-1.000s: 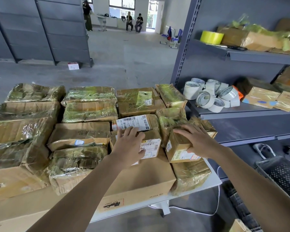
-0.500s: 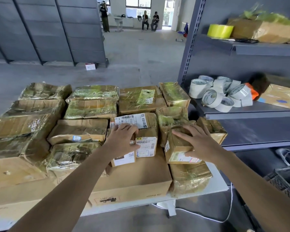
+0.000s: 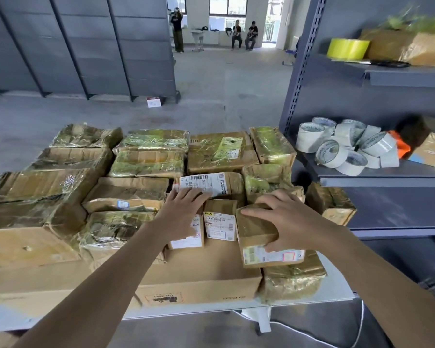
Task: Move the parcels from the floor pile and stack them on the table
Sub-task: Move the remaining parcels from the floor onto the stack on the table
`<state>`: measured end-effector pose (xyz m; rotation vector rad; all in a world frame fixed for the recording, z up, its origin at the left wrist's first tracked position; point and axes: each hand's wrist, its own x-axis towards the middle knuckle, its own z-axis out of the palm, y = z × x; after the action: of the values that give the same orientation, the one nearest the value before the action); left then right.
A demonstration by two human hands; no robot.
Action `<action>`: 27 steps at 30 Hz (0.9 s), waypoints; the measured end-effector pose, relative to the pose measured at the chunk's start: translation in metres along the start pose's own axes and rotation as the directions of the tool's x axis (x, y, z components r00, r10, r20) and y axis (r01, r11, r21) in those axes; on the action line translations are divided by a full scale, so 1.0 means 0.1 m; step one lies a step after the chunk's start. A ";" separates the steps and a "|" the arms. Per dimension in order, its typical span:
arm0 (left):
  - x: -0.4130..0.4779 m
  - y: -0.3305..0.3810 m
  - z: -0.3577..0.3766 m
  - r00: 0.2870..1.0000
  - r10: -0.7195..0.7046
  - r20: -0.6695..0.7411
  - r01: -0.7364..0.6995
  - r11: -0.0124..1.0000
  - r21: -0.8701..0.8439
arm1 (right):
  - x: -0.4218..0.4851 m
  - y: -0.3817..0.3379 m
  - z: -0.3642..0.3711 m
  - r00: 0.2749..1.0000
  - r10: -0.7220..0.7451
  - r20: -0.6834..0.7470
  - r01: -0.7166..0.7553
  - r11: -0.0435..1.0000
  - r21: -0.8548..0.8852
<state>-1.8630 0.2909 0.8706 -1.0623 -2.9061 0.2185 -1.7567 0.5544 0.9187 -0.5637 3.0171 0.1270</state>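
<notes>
Parcels (image 3: 146,163) cover the desk (image 3: 332,295) almost to its edges, leaving only a thin bare strip along the near right corner. The right hand (image 3: 289,222) curls over a small brown parcel (image 3: 255,228) at the near right. The left hand (image 3: 183,217) lies flat, fingers spread, on a labelled parcel (image 3: 190,241) atop a large flat carton (image 3: 199,275). A shelf (image 3: 387,172) to the right holds tape rolls (image 3: 337,149).
</notes>
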 end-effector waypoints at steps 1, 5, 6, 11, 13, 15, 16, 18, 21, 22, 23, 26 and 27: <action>0.00 0.00 0.00 1.000 0.011 -0.003 -0.011 1.000 0.001 | -0.01 -0.02 -0.02 1.000 0.001 -0.001 -0.001 1.000 -0.022; 0.01 0.01 0.00 0.999 0.036 -0.024 -0.037 0.999 -0.017 | -0.04 -0.04 -0.03 0.998 0.063 -0.013 -0.064 0.994 -0.084; 0.01 0.01 0.01 0.999 0.039 -0.029 -0.040 0.999 -0.019 | -0.05 -0.04 -0.04 0.997 0.076 -0.002 -0.076 0.994 -0.077; 0.03 0.00 0.04 0.998 0.039 -0.056 -0.042 0.997 -0.058 | -0.10 -0.14 -0.11 0.998 0.032 0.049 -0.034 0.998 0.053; 0.02 -0.03 0.01 0.997 0.072 -0.017 -0.073 0.993 -0.094 | -0.04 -0.27 -0.11 0.999 -0.018 0.047 0.014 0.997 0.078; -0.02 -0.09 -0.08 0.994 0.111 0.024 -0.102 0.968 -0.228 | 0.07 -0.42 -0.07 0.997 -0.066 0.034 0.064 0.996 0.062; -0.04 -0.13 -0.13 0.993 0.114 0.035 -0.096 0.937 -0.335 | 0.14 -0.50 -0.04 0.996 -0.088 0.019 0.087 0.995 0.045; -0.09 -0.21 -0.24 0.997 0.077 0.029 -0.050 0.851 -0.522 | 0.28 -0.64 0.03 0.992 -0.126 -0.014 0.127 0.992 0.022; -0.14 -0.37 -0.28 0.998 -0.041 -0.046 0.005 0.804 -0.595 | 0.48 -0.82 0.12 0.985 -0.169 -0.043 0.169 0.986 0.008; -0.15 -0.41 -0.28 0.996 -0.070 -0.059 0.021 0.804 -0.594 | 0.51 -0.86 0.14 0.983 -0.176 -0.053 0.176 0.984 0.011; -0.18 -0.45 -0.26 0.993 -0.098 -0.062 0.042 0.802 -0.596 | 0.55 -0.90 0.16 0.982 -0.176 -0.066 0.178 0.984 0.020; -0.29 -0.54 -0.17 0.985 -0.164 -0.061 0.088 0.769 -0.634 | 0.61 -0.98 0.20 0.979 -0.168 -0.112 0.174 0.983 0.050; -0.34 -0.55 -0.14 0.982 -0.182 -0.060 0.102 0.762 -0.640 | 0.61 -1.01 0.22 0.977 -0.175 -0.121 0.183 0.982 0.053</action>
<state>-1.8709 0.2295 0.8924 -0.8382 -2.9770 -0.8722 -1.7760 0.4409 0.8851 -0.8611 3.0477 -0.0127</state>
